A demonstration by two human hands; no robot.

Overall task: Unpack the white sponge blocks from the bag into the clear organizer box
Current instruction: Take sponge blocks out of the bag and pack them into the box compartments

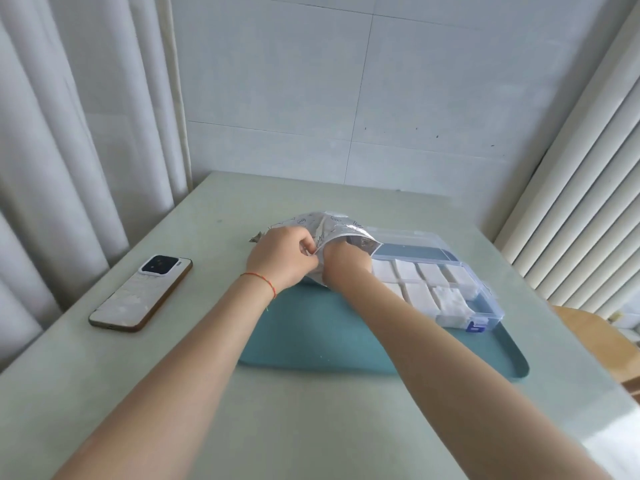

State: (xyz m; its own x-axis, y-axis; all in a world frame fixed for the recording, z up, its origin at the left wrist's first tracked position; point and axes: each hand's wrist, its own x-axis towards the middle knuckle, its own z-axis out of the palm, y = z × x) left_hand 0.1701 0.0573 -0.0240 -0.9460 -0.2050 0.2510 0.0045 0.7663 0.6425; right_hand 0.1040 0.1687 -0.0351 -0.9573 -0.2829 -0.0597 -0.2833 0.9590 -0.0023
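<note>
Now our left hand [280, 259] pinching the foil bag [337, 225] mouth, our right hand [346, 263] inside at three o'clock, fingers hidden.

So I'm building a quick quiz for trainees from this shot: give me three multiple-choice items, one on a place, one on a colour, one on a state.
1. Where does the phone lie?
A. On the tray
B. On the table left of the tray
C. Inside the organizer box

2. What colour is the tray?
A. Teal
B. Red
C. Yellow

3. What is the right hand doing?
A. Resting flat on the table
B. Holding the phone
C. Reaching into the bag

Answers: 1 B, it sits apart on the table. 2 A, teal shows under the organizer box. 3 C, its fingers vanish inside the bag, whose edge the left hand pinches.
</note>
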